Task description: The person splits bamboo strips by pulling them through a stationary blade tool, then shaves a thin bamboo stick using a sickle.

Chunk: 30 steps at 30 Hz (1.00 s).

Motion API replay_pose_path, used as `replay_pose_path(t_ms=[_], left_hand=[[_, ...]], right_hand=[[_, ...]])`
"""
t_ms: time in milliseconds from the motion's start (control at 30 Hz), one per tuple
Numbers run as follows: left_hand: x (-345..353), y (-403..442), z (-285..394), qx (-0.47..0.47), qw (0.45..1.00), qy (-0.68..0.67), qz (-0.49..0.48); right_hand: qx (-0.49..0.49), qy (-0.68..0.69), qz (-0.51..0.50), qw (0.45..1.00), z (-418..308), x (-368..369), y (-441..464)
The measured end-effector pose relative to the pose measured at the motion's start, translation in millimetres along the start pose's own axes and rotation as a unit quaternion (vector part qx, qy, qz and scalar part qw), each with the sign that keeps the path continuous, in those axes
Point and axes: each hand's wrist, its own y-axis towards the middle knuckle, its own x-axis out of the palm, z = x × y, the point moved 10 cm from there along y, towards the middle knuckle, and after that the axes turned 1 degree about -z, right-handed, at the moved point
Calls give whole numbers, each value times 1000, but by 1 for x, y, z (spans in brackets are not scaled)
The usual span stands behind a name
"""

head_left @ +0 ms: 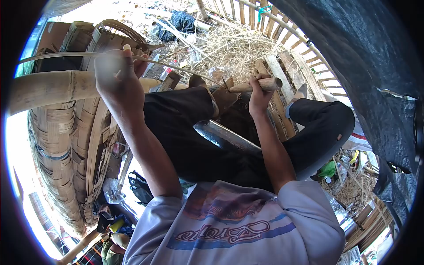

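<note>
My left hand (pixel 121 77) is raised at the upper left with its fingers closed around a long, thin bamboo strip (pixel 176 68). A round blur covers part of that hand. The strip runs off to the left edge and slopes down to the right towards the knife. My right hand (pixel 259 95) grips the thick, round wooden handle of a knife (pixel 240 87) above the gap between my knees. Beside the far end of the handle, the strip meets the blade area; the blade is hard to make out against the brown things behind it.
A thick bamboo pole (pixel 48 90) and woven bamboo baskets (pixel 55 159) stand at my left. Pale shavings (pixel 234 46) litter the ground ahead, near a slatted bamboo fence (pixel 282 26). A dark plastic sheet (pixel 366 57) hangs at the right. A shiny metallic sheet (pixel 225 136) lies between my legs.
</note>
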Motion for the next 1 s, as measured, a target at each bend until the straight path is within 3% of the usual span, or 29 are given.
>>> replay_pose_path(t_ms=[100, 133, 167, 233, 367, 467, 567, 600, 733, 833, 900, 1000], left_hand=[[2, 0, 7, 20, 1000, 7, -3], [5, 0, 5, 8, 1000, -14, -9], [7, 1, 3, -4, 999, -32, -15], [4, 1, 4, 3, 1000, -13, -5], [-1, -1, 4, 6, 1000, 9, 14], [-2, 3, 5, 21, 999, 42, 7], [3, 2, 2, 12, 1000, -12, 6], [3, 2, 5, 16, 1000, 15, 6], [-3, 0, 3, 13, 999, 42, 29], [-4, 2, 1, 30, 999, 42, 14], [1, 5, -7, -8, 999, 47, -12], [6, -1, 1, 0, 1000, 30, -5]], right_hand=[[41, -44, -56, 997, 23, 6, -16], [-47, -169, -57, 983, 48, -16, -14], [-51, -167, -56, 983, 42, -15, -8], [55, -66, 18, 996, 43, -25, -3], [35, 1, 2, 999, 12, -8, 4], [24, -54, -44, 997, 36, -4, -13], [46, -89, -48, 994, 60, -22, -10], [41, -85, -9, 996, 56, -28, -5], [45, 8, -18, 999, 20, -15, 3], [42, -8, -23, 999, 32, -11, -8], [-3, -75, -39, 996, 48, -22, -7], [63, -96, -28, 993, 64, -32, -2]])
